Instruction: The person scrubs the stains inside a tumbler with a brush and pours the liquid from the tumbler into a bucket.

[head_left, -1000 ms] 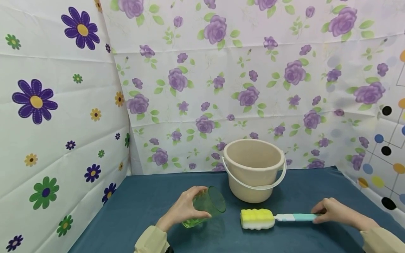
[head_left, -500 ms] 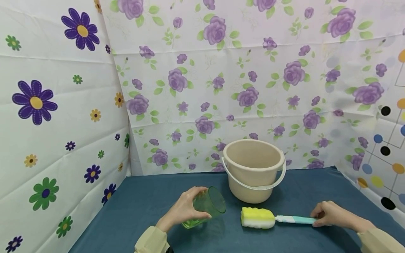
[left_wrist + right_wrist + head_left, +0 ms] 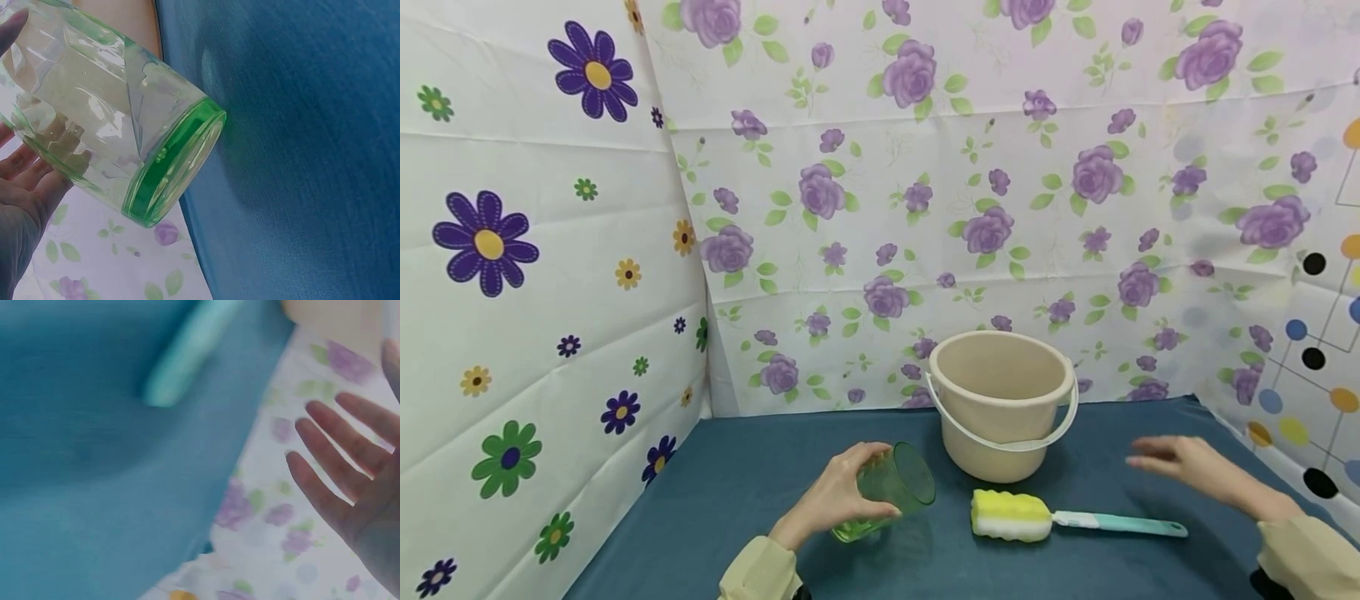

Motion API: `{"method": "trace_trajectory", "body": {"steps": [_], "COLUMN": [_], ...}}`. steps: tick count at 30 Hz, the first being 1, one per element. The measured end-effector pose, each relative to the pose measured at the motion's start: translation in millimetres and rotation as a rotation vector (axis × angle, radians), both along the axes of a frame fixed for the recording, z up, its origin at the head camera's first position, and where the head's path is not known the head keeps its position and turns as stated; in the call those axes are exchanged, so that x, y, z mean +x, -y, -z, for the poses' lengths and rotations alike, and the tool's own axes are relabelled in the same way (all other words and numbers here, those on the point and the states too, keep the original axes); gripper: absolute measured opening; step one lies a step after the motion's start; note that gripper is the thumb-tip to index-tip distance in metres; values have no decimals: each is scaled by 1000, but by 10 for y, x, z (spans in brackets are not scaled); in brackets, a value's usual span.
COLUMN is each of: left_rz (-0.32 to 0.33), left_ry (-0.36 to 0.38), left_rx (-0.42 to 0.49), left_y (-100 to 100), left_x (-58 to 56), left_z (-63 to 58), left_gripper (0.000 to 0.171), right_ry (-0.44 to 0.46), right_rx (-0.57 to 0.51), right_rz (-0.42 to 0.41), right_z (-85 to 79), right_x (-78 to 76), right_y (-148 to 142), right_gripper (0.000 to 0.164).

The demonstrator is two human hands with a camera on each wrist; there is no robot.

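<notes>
My left hand grips a clear green drinking glass, tilted with its mouth toward the right. In the left wrist view the thick green base of the glass hangs close over the blue cloth. A sponge brush with a yellow and white head lies on the cloth, its teal and white handle pointing right. My right hand is raised above and behind the handle's end, holding nothing. Its fingers are spread and straight in the right wrist view, apart from the handle.
A beige bucket with a white handle hanging at its front stands behind the brush. Blue cloth covers the table. Flower-printed sheets hang at the back and left, and a dotted sheet at the right.
My right hand has let go of the brush handle and lifted up and away from it. The brush has turned slightly and lies on the cloth. My left hand and the glass have stayed put.
</notes>
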State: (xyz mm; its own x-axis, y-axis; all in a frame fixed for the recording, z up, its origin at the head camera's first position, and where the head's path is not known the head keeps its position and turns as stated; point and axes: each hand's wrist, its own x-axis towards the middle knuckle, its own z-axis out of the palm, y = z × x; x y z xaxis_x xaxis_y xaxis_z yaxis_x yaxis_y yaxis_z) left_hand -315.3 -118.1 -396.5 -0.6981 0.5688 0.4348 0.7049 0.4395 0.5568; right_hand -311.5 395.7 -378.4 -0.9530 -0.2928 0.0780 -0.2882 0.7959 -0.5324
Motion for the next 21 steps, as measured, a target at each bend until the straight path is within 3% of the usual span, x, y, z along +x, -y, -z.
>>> {"method": "trace_trajectory", "body": {"steps": [3,8,14,21], "left_rz": [1,-8,-10,-35], "left_ry": [3,1,7,16], "left_rx": [1,-4,0,33], "left_y": [-5,-7,1,26], "left_x": [2,13,10,7], "left_z": [-7,-9,-1,16], "left_gripper": [74,75,74,75], "right_ry": [-88,-218,-210,-149], "right_rx": [11,34,4,-54], "right_rz": [50,33,38,25], "right_z": [-212,-463,-618,-655], "right_x": [-58,-132,-249,-438], "right_y": [51,184,402,617], "right_gripper": [64,65,72,76]}}
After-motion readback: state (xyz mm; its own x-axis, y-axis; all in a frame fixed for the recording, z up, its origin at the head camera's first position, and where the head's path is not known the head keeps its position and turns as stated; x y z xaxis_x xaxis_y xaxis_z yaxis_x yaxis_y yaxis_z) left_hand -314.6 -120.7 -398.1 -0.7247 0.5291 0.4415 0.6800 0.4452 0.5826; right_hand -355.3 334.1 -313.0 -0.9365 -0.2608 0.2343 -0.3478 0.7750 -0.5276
